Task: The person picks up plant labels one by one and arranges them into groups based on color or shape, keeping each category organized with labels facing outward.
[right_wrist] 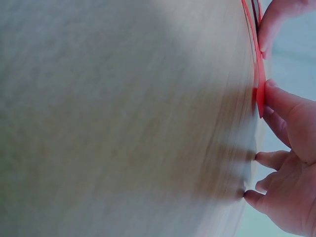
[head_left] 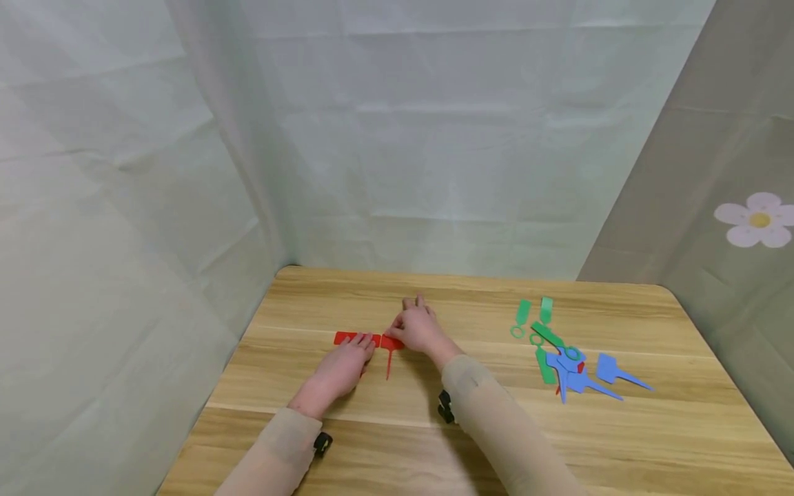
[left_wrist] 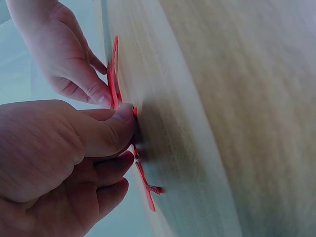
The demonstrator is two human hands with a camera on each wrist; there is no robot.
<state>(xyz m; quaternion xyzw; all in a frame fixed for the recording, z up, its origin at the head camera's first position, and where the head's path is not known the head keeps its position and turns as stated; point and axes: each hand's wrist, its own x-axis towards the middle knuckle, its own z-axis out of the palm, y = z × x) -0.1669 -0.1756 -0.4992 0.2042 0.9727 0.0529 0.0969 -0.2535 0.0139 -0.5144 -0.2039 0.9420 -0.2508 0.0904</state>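
Red T-shaped plant labels lie side by side on the wooden table. My left hand [head_left: 344, 363] reaches over the left red label [head_left: 342, 337], fingertips on its flat top. In the left wrist view its thumb and forefinger come together at a red edge, hiding most of it. At the right-hand red label [head_left: 391, 342], whose thin stem points towards me, my right hand [head_left: 422, 327] pinches the end between thumb and forefinger. Its other fingers spread out, their tips at the table in the right wrist view.
On the table's right side lie several green tags [head_left: 523, 313] with rings and a loose overlapping pile of blue T-shaped labels [head_left: 561, 375], with bits of red among them. One blue label [head_left: 608, 368] lies apart. Pale cloth walls [head_left: 459, 172] stand behind and beside the table.
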